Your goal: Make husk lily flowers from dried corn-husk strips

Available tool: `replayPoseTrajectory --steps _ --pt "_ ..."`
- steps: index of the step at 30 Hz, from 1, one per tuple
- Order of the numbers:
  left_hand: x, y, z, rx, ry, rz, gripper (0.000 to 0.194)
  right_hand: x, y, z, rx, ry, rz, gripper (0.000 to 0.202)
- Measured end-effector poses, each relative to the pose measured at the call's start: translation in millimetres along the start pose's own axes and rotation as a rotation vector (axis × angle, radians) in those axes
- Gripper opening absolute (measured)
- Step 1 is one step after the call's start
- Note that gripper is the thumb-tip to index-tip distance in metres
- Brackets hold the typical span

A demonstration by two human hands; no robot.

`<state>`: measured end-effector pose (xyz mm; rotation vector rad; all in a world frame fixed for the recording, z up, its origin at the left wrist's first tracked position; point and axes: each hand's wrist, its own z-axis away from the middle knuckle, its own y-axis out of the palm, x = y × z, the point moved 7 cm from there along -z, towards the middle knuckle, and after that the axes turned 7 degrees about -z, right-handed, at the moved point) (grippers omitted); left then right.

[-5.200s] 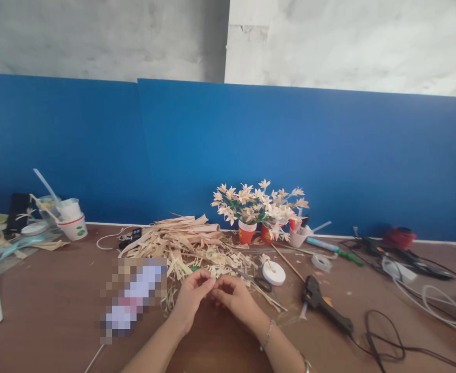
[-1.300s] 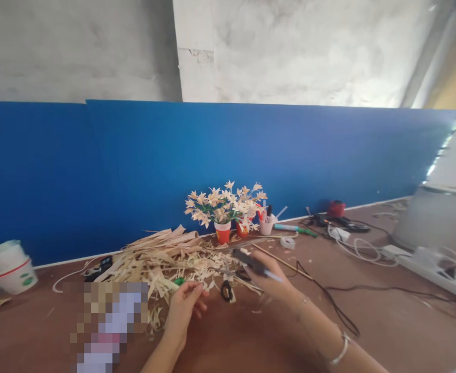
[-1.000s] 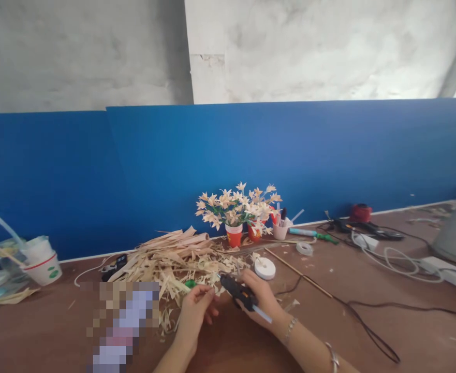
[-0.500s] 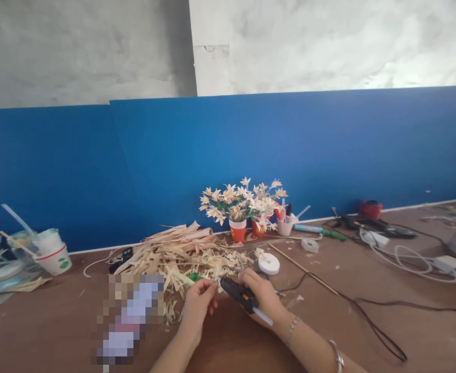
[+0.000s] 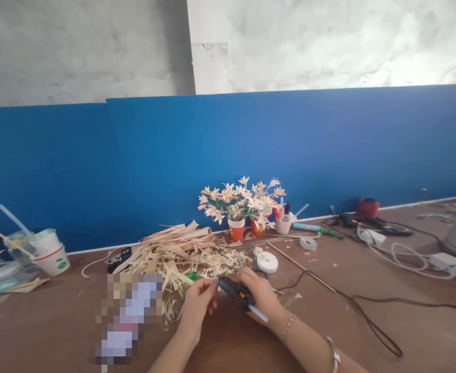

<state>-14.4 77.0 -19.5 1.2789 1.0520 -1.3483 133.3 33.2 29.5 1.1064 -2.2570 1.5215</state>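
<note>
My right hand (image 5: pixel 259 291) is wrapped round a black hot glue gun (image 5: pixel 235 291), with a whitish glue stick (image 5: pixel 259 314) poking out of its rear. The gun's nozzle points left, right by the fingertips of my left hand (image 5: pixel 200 300). Thumb and forefinger of that left hand are pinched together; what lies between them is too small to make out. Just beyond, pale dried husk strips (image 5: pixel 181 256) lie in a heap, with a bit of green material (image 5: pixel 193 276) at the near side.
Pale handmade flowers (image 5: pixel 233 199) stand in red cups (image 5: pixel 236 230) against the blue partition (image 5: pixel 290 140). A white disc (image 5: pixel 267 262), tape roll (image 5: pixel 308 243), thin stick (image 5: pixel 301 267) and black cord (image 5: pixel 367 321) lie rightward. Left are a paper cup (image 5: pixel 53 260) and a blurred-out object (image 5: pixel 129 321).
Both hands and the glue gun hold almost the same pose. The whole view has shifted very slightly.
</note>
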Motion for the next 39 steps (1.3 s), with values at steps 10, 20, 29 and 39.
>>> replayPoseTrajectory --steps 10,20,29,39 --pt "2.6 -1.0 -1.4 0.022 0.000 -0.014 0.038 0.1 1.0 -0.5 0.015 0.009 0.026 0.011" --pt "-1.7 -0.5 1.1 0.015 -0.003 -0.023 0.038 2.3 -1.4 -0.9 0.015 0.017 0.008 0.012" --pt "0.7 -1.6 -0.9 0.026 0.005 -0.054 0.040 -0.3 0.9 -0.3 0.025 0.005 0.025 0.014" --pt "-3.2 0.1 -1.7 0.032 0.041 -0.135 0.038 -7.5 -2.4 1.7 -0.061 0.021 -0.018 0.017"
